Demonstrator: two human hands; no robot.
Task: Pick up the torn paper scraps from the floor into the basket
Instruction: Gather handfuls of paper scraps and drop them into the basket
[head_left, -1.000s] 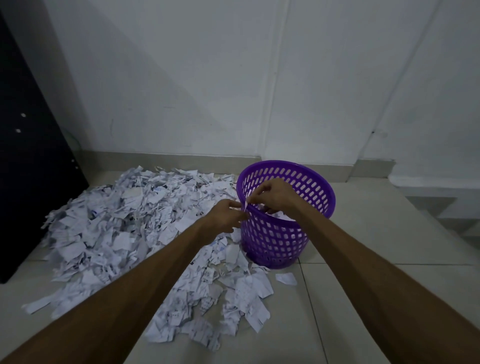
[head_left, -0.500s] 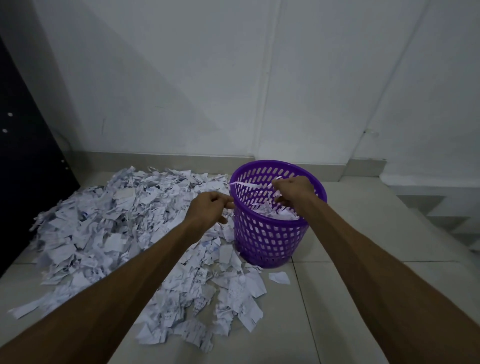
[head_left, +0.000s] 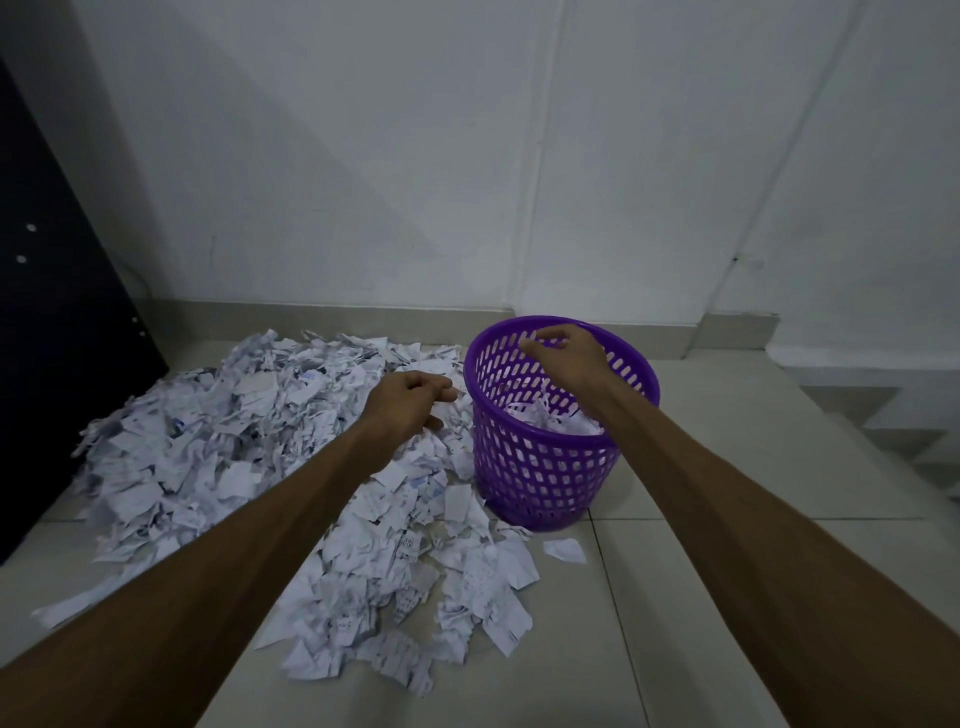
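Right hand (head_left: 563, 358) over purple basket (head_left: 545, 467), fingers loosely spread, holding nothing. Left hand (head_left: 410, 405) above scrap pile (head_left: 234, 447) on floor, fingers loosely curled, empty.

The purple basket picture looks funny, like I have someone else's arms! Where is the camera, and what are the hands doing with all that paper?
The camera sits on a person's head and looks down, so you see their two bare arms as if they were yours. There is no machine here. A big pile of torn paper scraps lies on the tiled floor, just left of the purple basket, which already has some scraps inside. One lone scrap lies in front of the basket. The right hand is over the basket's opening with loosely bent fingers. The left hand is over the pile beside the basket. Neither hand has a grip on any paper that I can see.
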